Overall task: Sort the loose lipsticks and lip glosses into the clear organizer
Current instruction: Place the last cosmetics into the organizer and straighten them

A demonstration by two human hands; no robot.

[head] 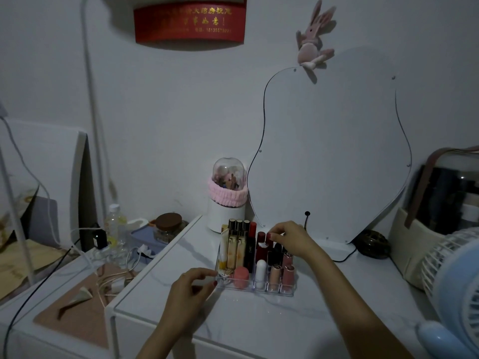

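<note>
A white dresser top (259, 322) fills the lower middle of the view, its front edge cut off by the bottom of the frame and its left edge dropping to a cluttered lower surface. A wavy-edged mirror (334, 161) is propped against the wall behind. A pale blue fan (456, 286) is cropped at the right border. Open tabletop is left in front of the clear organizer (256, 290) and to its right.

The organizer is set near the middle of the top, packed with upright lipsticks and lip glosses (248, 248); labels are too dim to be read.

The right hand (293, 238) is reached over the rear compartments, wrist bent down, thumb and forefinger pinched narrowly at a dark red lipstick cap (268, 238); whether it is truly gripped cannot be told. The left hand (193, 288) is curled at the organizer's front left corner, fingertips (213, 282) laid against the wall, nothing enclosed.
</note>
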